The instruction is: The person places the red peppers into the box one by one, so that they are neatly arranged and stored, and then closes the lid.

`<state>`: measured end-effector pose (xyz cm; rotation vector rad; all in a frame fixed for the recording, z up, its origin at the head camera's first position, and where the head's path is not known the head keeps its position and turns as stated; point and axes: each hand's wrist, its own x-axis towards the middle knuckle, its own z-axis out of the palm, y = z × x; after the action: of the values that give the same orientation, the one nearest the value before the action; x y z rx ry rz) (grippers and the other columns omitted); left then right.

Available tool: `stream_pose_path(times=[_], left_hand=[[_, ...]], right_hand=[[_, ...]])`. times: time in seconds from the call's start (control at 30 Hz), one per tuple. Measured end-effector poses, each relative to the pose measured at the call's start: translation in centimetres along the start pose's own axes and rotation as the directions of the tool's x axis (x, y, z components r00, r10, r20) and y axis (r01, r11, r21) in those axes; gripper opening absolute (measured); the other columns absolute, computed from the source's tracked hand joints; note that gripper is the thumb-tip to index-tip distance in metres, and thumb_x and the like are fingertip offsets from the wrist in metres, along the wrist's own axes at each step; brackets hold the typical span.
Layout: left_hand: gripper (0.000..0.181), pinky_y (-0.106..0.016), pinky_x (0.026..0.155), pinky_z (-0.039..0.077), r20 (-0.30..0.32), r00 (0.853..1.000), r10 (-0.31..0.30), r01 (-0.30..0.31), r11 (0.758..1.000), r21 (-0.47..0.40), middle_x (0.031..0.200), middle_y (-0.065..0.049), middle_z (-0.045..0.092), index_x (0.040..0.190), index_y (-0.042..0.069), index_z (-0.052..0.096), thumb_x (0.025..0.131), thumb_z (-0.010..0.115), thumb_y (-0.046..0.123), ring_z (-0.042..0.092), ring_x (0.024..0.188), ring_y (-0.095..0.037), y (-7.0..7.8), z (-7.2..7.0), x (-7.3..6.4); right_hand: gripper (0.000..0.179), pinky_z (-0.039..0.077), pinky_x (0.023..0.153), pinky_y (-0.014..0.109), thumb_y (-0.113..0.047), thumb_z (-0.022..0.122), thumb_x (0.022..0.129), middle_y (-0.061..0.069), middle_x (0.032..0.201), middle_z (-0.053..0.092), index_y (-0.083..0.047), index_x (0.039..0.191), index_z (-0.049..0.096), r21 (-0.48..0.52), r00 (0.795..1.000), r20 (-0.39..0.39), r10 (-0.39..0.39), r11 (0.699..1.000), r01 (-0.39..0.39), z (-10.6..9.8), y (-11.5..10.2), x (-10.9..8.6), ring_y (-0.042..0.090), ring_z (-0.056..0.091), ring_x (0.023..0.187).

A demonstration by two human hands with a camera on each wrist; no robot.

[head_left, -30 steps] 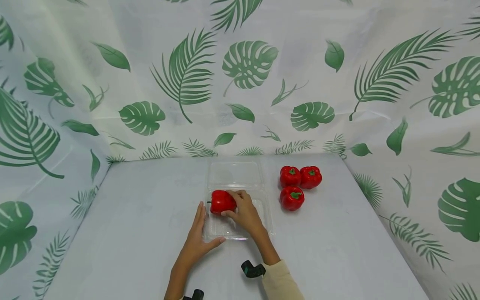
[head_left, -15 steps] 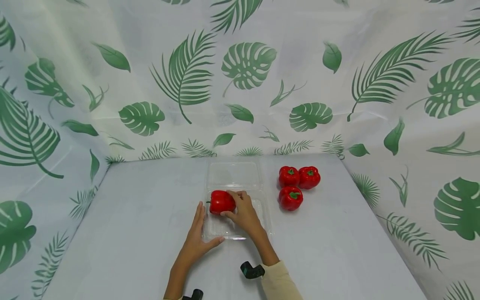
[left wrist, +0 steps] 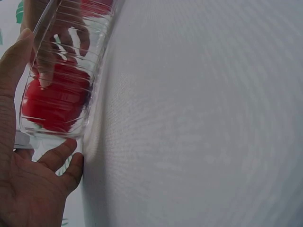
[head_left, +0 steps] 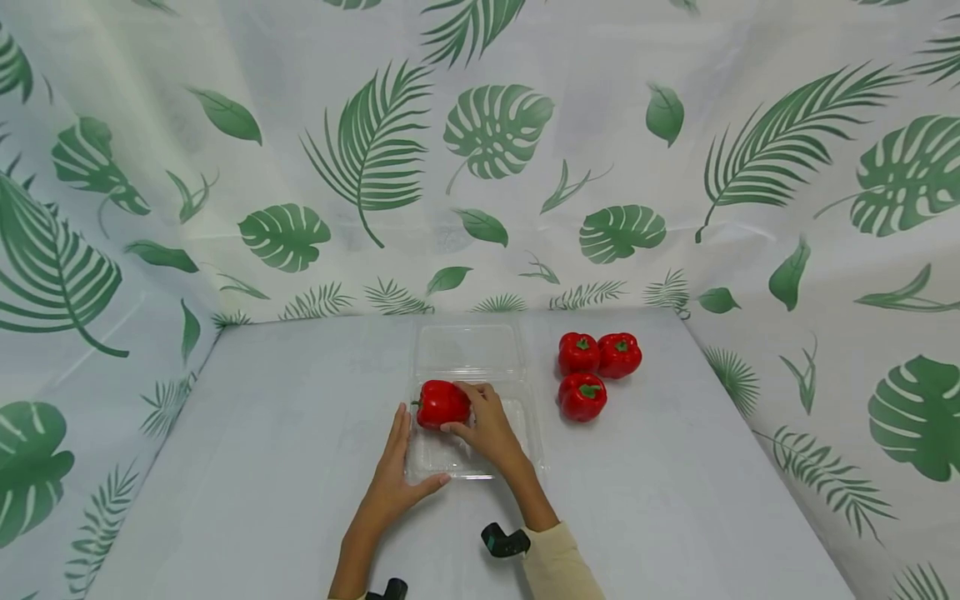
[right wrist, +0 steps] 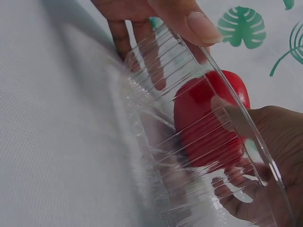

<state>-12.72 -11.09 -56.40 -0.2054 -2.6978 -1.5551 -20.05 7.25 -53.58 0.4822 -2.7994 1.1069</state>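
Note:
A red bell pepper (head_left: pixel 439 406) lies on its side in the left part of the clear plastic clamshell container (head_left: pixel 442 458), its green stem pointing left. My right hand (head_left: pixel 491 429) holds the pepper at its right end, thumb on the near side and fingers over the far side. Along the container's left wall rest the straight fingers of my left hand (head_left: pixel 392 483), with the thumb spread to the front rim. Through the ribbed clear wall, the left wrist view shows the same pepper (left wrist: pixel 54 104), and so does the right wrist view, with the pepper (right wrist: pixel 194 123) beside the thumb.
The container's lid (head_left: pixel 471 348) lies folded back, away from me. To the right of the container, three more red bell peppers (head_left: pixel 582 397) stand grouped on the white table (head_left: pixel 262 467). A leaf-printed sheet (head_left: pixel 405 167) hangs behind and at both sides.
The pepper has shifted very slightly left under my right hand. My left hand keeps its place at the container's corner, and the three other peppers stay put.

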Motion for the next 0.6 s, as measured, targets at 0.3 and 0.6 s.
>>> stream_pose_path(times=[0.3, 0.6], left_hand=[[0.113, -0.055, 0.114, 0.027, -0.002, 1.000, 0.004, -0.004, 1.000, 0.012, 0.166, 0.003, 0.004, 0.158, 0.017, 0.010, 0.075, 0.082, 0.044, 0.013, 0.152, -0.030, -0.03, 0.09, 0.02], [0.113, -0.056, 0.112, 0.029, -0.011, 1.000, 0.015, -0.015, 1.000, 0.012, 0.166, -0.002, 0.007, 0.158, 0.015, 0.012, 0.074, 0.082, 0.043, 0.015, 0.151, -0.034, -0.02, 0.12, 0.02]], right_hand=[[0.074, 0.053, 0.099, 0.046, -0.030, 0.082, 0.078, 0.016, 0.125, 0.056, -0.010, 0.141, 0.049, 0.006, 1.000, 0.014, 0.003, 1.000, -0.003, -0.10, 0.04, -0.22, 0.029, 0.058, 0.114], [0.077, 0.051, 0.101, 0.048, -0.032, 0.083, 0.077, 0.016, 0.130, 0.054, -0.012, 0.143, 0.048, 0.014, 0.999, 0.018, 0.037, 0.999, -0.037, -0.60, 0.07, -0.46, 0.031, 0.056, 0.119]])
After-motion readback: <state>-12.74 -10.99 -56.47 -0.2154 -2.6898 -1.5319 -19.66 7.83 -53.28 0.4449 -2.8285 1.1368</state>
